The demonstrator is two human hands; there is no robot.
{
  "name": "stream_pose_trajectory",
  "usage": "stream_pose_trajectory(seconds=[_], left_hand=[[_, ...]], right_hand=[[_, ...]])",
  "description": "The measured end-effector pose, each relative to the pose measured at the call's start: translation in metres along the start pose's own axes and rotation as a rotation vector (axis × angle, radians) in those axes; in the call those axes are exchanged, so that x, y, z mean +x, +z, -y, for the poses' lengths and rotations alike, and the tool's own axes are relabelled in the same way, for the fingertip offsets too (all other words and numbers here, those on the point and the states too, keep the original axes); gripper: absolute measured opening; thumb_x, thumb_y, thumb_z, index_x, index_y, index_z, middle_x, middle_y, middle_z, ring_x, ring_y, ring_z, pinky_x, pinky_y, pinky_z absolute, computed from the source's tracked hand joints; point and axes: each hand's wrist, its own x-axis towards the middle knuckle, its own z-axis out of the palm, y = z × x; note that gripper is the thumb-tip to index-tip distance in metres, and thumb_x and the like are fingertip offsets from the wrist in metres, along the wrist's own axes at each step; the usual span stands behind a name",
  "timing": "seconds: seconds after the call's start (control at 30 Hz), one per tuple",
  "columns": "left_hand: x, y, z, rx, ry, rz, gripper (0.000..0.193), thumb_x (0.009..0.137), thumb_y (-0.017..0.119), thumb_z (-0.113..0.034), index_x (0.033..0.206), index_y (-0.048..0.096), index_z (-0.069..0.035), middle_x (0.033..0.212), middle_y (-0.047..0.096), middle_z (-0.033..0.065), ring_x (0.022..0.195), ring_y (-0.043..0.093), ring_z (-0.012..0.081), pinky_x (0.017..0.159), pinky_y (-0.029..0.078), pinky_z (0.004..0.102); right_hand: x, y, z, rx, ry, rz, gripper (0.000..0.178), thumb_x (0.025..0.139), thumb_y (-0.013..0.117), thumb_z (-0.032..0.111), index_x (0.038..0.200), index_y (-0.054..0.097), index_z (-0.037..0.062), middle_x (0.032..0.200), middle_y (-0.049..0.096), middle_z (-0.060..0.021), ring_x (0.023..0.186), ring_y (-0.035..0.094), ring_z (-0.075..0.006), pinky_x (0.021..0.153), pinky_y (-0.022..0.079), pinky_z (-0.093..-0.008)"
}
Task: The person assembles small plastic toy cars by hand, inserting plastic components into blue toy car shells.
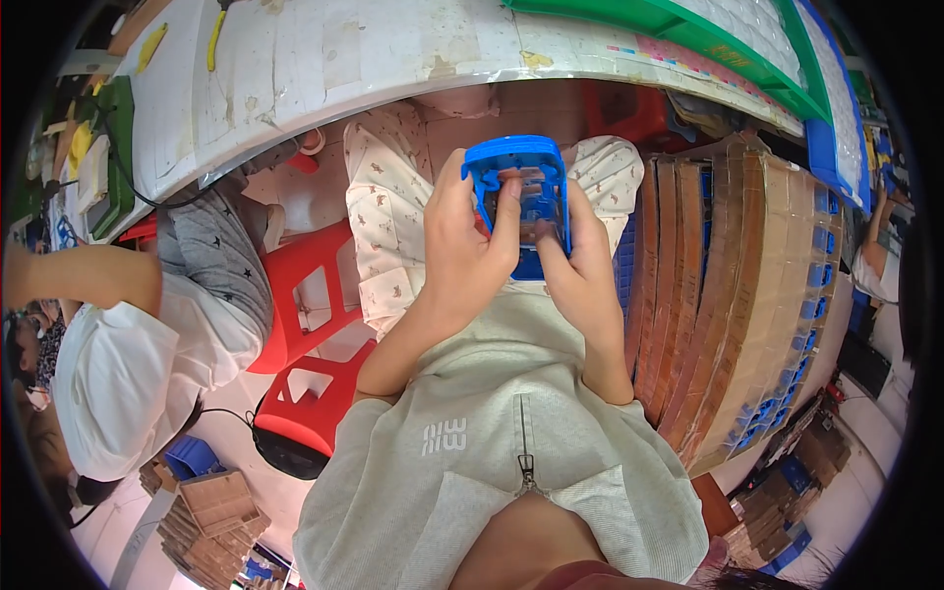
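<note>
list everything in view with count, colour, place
plastic housing: one, blue, in both hands
workbench: one, white, along the top
green tray: one, green, upper right
blue tray: one, blue, upper right
cardboard stack: one, brown, right
stools: at least two, red, left
people: at least two, white tops, both sides
hand tool: at least one, yellow, upper left
boxes: several, brown, lower left
left hand: one, bare, on housing
right hand: one, bare, on housing

And it's one blue casing, one worktop beyond it, one green-rimmed tray up to its right, two yellow items up to its left on that worktop!
</note>
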Motion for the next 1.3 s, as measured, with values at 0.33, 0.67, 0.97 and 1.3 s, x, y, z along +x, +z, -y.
stream_pose_trajectory(seconds=[0.33, 0.67, 0.97, 1.3], left_hand=[[0.003, 0.004, 0.010, -0.058, 0.028, -0.015, 0.009, 0.079, 0.055, -0.002, 0.086, 0.051, 0.000, 0.077, 0.051, 0.0122, 0.068, 0.051, 0.0250, 0.060, 0.040, 0.0321], [-0.016, 0.013, 0.022, -0.494, -0.150, 0.174, 0.026, 0.080, 0.056, -0.002, 0.105, 0.048, 0.002, 0.093, 0.057, 0.0086, 0.085, 0.053, 0.0130, 0.075, 0.044, 0.0272], [-0.022, 0.018, 0.028, -0.614, -0.276, 0.156, 0.025, 0.085, 0.056, -0.008, 0.107, 0.049, 0.001, 0.097, 0.058, 0.0068, 0.087, 0.054, 0.0108, 0.079, 0.044, 0.0251], [-0.023, 0.017, 0.024, -0.610, -0.293, 0.179, 0.026, 0.087, 0.052, -0.006, 0.110, 0.046, 0.001, 0.099, 0.057, 0.0060, 0.088, 0.053, 0.0098, 0.077, 0.044, 0.0246]], right_hand=[[-0.002, 0.000, -0.006, 0.006, 0.060, 0.026, 0.027, 0.082, 0.043, -0.004, 0.109, 0.046, -0.0006, 0.077, 0.057, -0.0128, 0.066, 0.056, -0.0152, 0.062, 0.045, -0.0272], [-0.003, -0.001, -0.006, 0.022, 0.033, -0.028, 0.024, 0.084, 0.042, -0.004, 0.107, 0.047, -0.0005, 0.080, 0.059, -0.0128, 0.072, 0.056, -0.0138, 0.066, 0.044, -0.0257], [-0.002, 0.001, -0.005, 0.040, 0.026, -0.036, 0.023, 0.084, 0.041, -0.004, 0.106, 0.048, -0.0007, 0.080, 0.058, -0.0120, 0.072, 0.055, -0.0129, 0.066, 0.044, -0.0251], [-0.001, 0.000, -0.007, 0.084, 0.108, -0.007, 0.020, 0.085, 0.040, -0.002, 0.104, 0.047, -0.0012, 0.080, 0.057, -0.0102, 0.072, 0.051, -0.0111, 0.068, 0.042, -0.0250]])
